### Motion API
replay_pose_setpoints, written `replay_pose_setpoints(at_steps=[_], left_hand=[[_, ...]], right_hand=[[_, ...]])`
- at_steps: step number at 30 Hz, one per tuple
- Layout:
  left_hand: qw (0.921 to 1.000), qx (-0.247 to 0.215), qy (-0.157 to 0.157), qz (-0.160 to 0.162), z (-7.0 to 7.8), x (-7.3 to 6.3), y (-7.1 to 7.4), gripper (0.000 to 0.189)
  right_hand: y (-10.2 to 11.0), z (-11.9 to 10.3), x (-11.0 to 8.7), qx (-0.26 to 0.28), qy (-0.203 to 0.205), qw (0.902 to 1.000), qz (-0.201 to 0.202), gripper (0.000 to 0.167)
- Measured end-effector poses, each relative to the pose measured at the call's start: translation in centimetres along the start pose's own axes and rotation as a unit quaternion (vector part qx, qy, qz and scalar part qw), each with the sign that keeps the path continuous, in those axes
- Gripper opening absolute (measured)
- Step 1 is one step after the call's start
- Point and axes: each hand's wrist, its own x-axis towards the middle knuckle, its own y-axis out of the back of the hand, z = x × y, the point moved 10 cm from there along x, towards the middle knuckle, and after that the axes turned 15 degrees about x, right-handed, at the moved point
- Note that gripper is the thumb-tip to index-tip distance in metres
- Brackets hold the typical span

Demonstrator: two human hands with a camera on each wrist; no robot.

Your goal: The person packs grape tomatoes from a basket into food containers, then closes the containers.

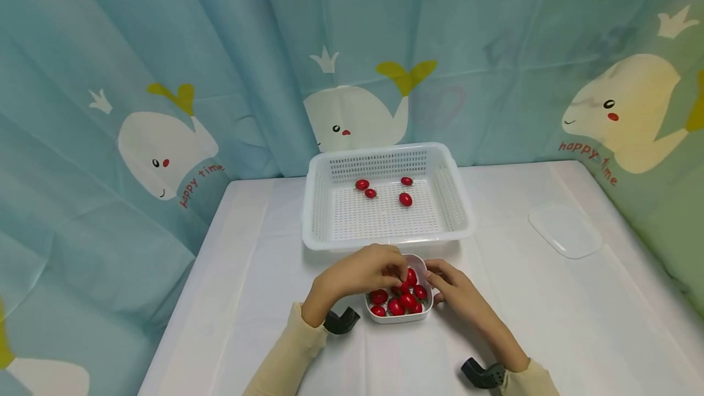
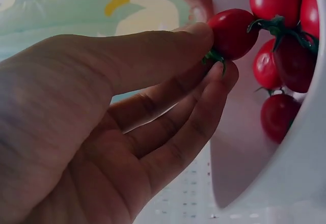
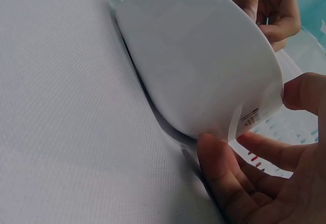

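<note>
My left hand (image 1: 363, 271) reaches over a small white container (image 1: 400, 319) and pinches a cherry tomato (image 2: 234, 34) between thumb and fingertips, at the level of the rim. Green sepals show below that tomato in the left wrist view. Several more red cherry tomatoes (image 1: 407, 301) lie inside the container, some with green stems. My right hand (image 1: 462, 298) holds the container at its right side, the thumb (image 3: 303, 92) at the rim and the other fingers against the outer wall, near a printed label (image 3: 249, 117).
Just behind the container stands a white slatted basket (image 1: 319, 219) with several cherry tomatoes (image 1: 405, 199) on its floor. A clear lid (image 1: 566, 232) lies at the right on the white-covered table (image 1: 264, 322). A blue whale-print curtain (image 1: 264, 109) hangs behind.
</note>
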Motion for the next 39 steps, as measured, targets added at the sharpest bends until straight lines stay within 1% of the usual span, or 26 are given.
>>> replay_pose_setpoints(at_steps=[1,4,7,15,21,24,28,32,39], left_hand=[[1.0000,-0.001,-0.002,-0.002,0.1,0.0,-0.1,0.006],[0.9999,-0.007,-0.010,-0.007,0.3,0.2,-0.4,0.010],[0.9998,-0.007,-0.009,-0.014,0.3,0.2,-0.6,0.013],[0.9995,0.014,0.013,-0.026,0.1,0.1,-0.9,0.015],[0.9985,0.026,0.030,-0.037,0.0,0.2,-1.4,0.017],[0.9979,0.020,0.043,-0.044,-0.2,0.1,-1.7,0.019],[0.9969,0.022,0.056,-0.050,-0.3,0.0,-2.0,0.021],[0.9966,0.038,0.057,-0.046,-0.3,0.2,-2.2,0.022],[0.9956,0.078,0.044,-0.027,-0.1,0.6,-2.4,0.024]], right_hand=[[-0.1,-0.1,0.0,-0.001,0.002,1.0000,-0.003,0.038],[0.1,-0.1,-0.1,0.001,0.000,1.0000,0.006,0.037],[0.0,-0.1,-0.1,-0.003,0.004,1.0000,0.005,0.037],[0.3,0.0,-0.1,-0.011,0.002,0.9997,0.023,0.037],[0.2,-0.1,-0.1,-0.010,0.000,0.9998,0.019,0.037],[0.1,0.0,-0.1,-0.007,-0.003,0.9999,0.015,0.038],[0.0,0.1,-0.1,-0.001,-0.005,0.9999,0.013,0.039],[0.0,0.1,-0.2,0.003,-0.005,0.9999,0.010,0.040],[0.0,-0.1,-0.1,0.004,0.003,1.0000,0.007,0.038]])
